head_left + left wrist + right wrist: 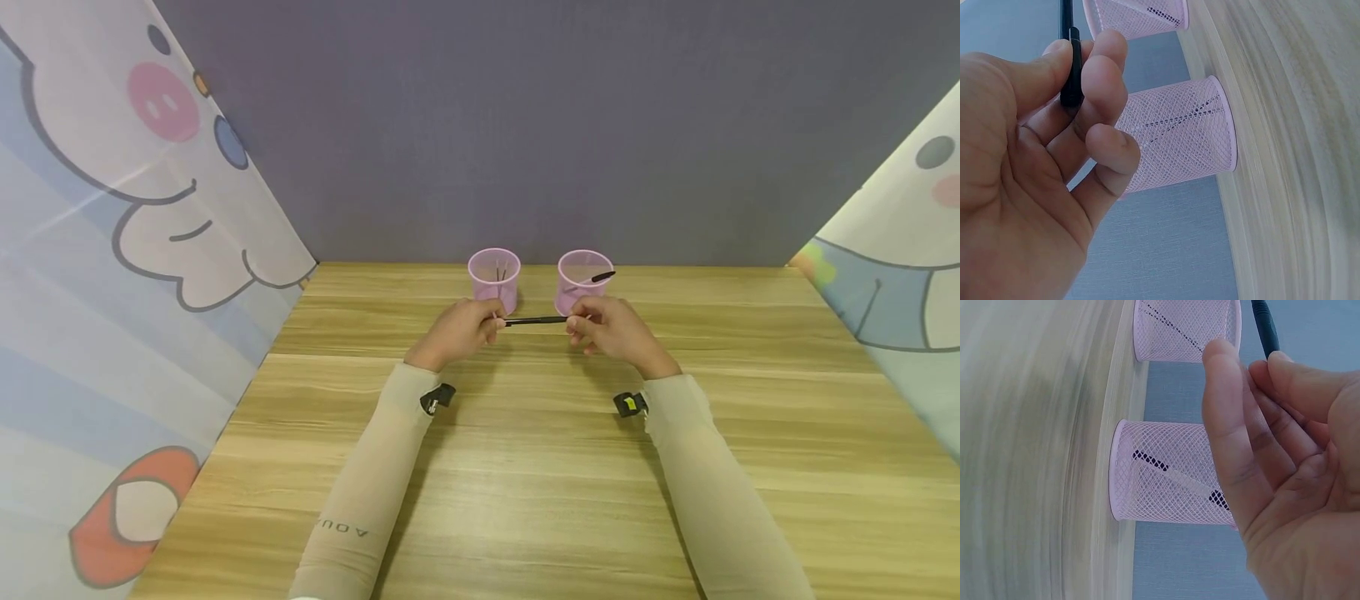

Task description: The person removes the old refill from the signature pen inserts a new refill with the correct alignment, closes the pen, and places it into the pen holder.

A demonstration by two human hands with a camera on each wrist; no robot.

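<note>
A black pen [536, 320] lies level between both hands, in front of two pink mesh cups. My left hand [459, 329] pinches its left end between thumb and fingers, beside the clip that shows in the left wrist view. The other end is pinched by my right hand [617, 333], thumb against forefinger, the other fingers loosely bent. Just behind the left hand stands the left mesh cup [508, 293], with two thin dark sticks inside. Behind the right hand, the right mesh cup [567, 298] holds a slanted pen with a black cap [603, 277] poking past the rim.
The cups stand upright near the back edge of the wood-grain table [540, 467], close to a grey wall panel [540, 133]. A cartoon-printed sheet [97, 333] borders the left side, and another printed sheet [885, 292] borders the right.
</note>
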